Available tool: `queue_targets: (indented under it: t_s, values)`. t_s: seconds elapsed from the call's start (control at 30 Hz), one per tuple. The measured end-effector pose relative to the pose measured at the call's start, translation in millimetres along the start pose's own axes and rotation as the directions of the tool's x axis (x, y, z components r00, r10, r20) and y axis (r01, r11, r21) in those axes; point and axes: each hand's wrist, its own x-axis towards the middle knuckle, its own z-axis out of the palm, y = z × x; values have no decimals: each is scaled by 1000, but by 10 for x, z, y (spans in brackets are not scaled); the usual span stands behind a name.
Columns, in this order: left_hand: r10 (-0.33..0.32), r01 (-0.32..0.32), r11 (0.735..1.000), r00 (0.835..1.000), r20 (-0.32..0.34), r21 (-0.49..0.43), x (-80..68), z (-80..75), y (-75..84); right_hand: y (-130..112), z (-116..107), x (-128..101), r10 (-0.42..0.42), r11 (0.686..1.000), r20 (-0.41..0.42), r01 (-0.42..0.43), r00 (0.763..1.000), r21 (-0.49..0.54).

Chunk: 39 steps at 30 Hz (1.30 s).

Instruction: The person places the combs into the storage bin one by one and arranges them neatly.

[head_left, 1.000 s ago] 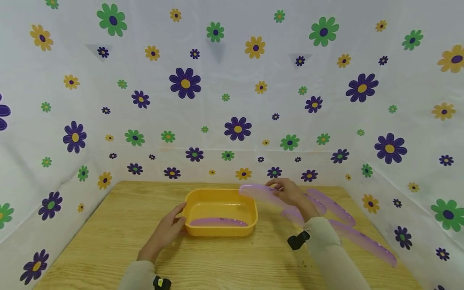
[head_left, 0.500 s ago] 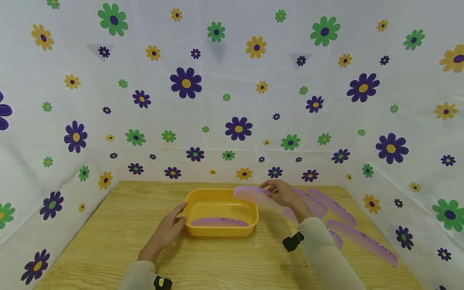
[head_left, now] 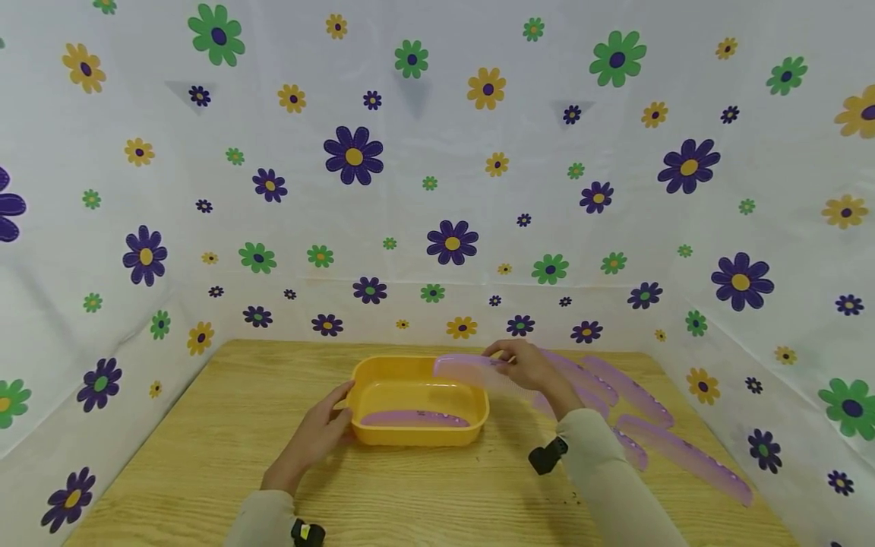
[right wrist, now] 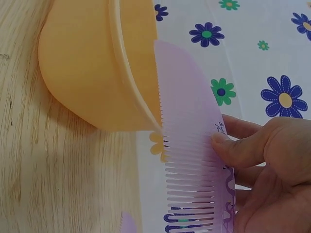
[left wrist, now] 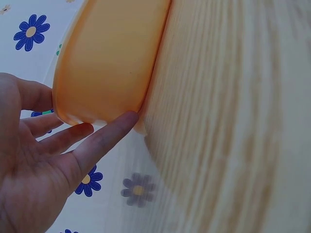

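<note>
Left hand (head_left: 311, 439): relaxed grip, straight fingers touching the left wall of the yellow tub (head_left: 417, 431).
Yellow tub: mid-desk (head_left: 205, 456), one purple comb (head_left: 413, 418) lying inside.
Right hand (head_left: 529, 366): grip pinching a second comb (head_left: 468, 370), held over the tub's far right corner.
Spare combs (head_left: 683, 456): right side of desk.

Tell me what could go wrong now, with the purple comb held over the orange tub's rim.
1. The right hand only pinches the translucent purple plastic comb near one end; the long free end over the rim could twist or slip out.
2. The comb's teeth sit close to the orange plastic tub rim; they may catch and nudge it, since the left hand touches it with straight fingers only.
3. The right sleeve hangs over the other purple combs on the wooden table and could sweep them.
</note>
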Motion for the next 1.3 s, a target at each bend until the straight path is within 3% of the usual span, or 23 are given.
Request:
queue_targets:
  t_s: [0.4, 0.67, 1.07, 1.3]
  values:
    - [-3, 3, 1000, 1000, 0, 2, 3, 8, -5, -100, 31, 45, -55, 998, 22, 54, 998, 10]
    - [-5, 5, 1000, 1000, 5, 4, 6, 12, -4, -157, 107, 66, 9, 1000, 30, -9, 1000, 23]
    - [-6, 6, 1000, 1000, 9, 8, 1, -3, -3, -191, 178, 114, -23, 999, 33, 22, 999, 23]
    - [-16, 16, 1000, 1000, 2, 20, -3, -4, 0, -224, 206, 121, 11, 1000, 36, -12, 999, 22]
